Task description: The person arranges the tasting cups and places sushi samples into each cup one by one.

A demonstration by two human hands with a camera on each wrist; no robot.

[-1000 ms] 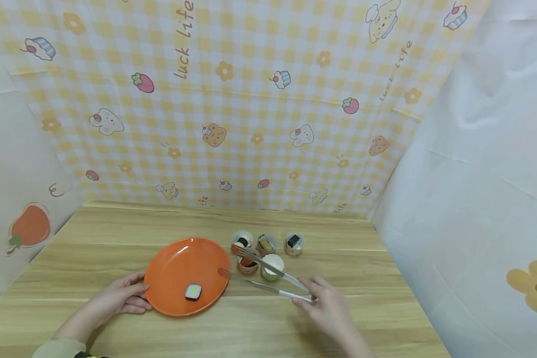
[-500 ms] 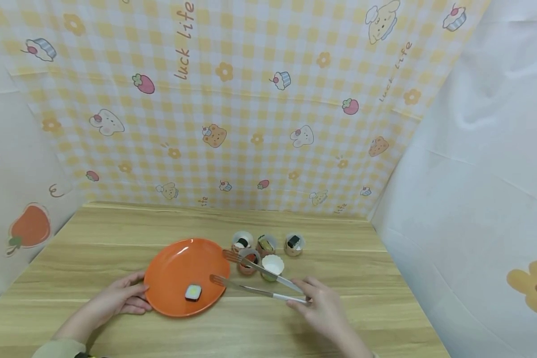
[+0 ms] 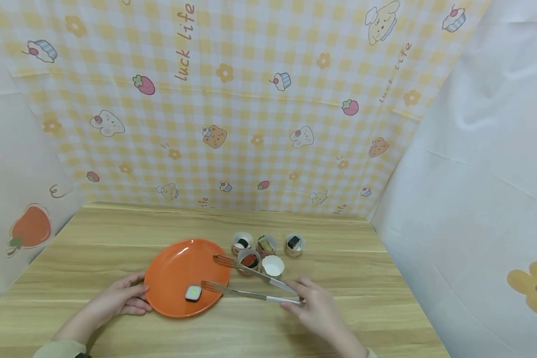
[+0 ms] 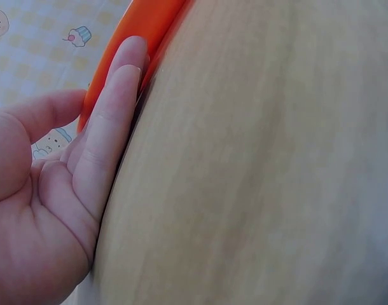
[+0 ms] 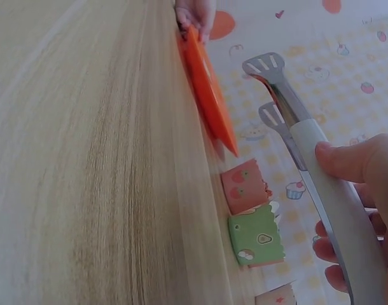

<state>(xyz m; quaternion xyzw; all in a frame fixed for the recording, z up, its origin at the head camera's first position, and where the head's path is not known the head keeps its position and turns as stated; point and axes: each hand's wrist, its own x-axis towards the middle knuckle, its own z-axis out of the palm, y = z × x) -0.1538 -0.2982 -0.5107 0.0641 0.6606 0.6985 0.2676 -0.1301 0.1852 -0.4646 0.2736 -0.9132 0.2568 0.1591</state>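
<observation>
My left hand (image 3: 125,294) grips the left rim of an orange plate (image 3: 170,271). In the left wrist view its thumb lies on the rim of the plate (image 4: 121,54), with the fingers underneath. A small square sushi piece (image 3: 193,293), white and yellow on top with a dark side, sits on the plate. My right hand (image 3: 315,306) holds metal tongs (image 3: 273,281) with pale handles. Their slotted ends are spread apart above the plate's right part, with nothing seen between them. The lower end is close to the sushi piece.
Right of the plate stand several small paper cups: one with a red-topped piece (image 3: 249,261), another with a white interior (image 3: 273,266), and one apart at the right (image 3: 294,244). Behind the wooden table (image 3: 362,278) hangs a checked cloth (image 3: 250,109).
The tongs have moved left from over the paper cups to above the plate's right part, and my right hand has shifted slightly left. The left hand and plate stay put.
</observation>
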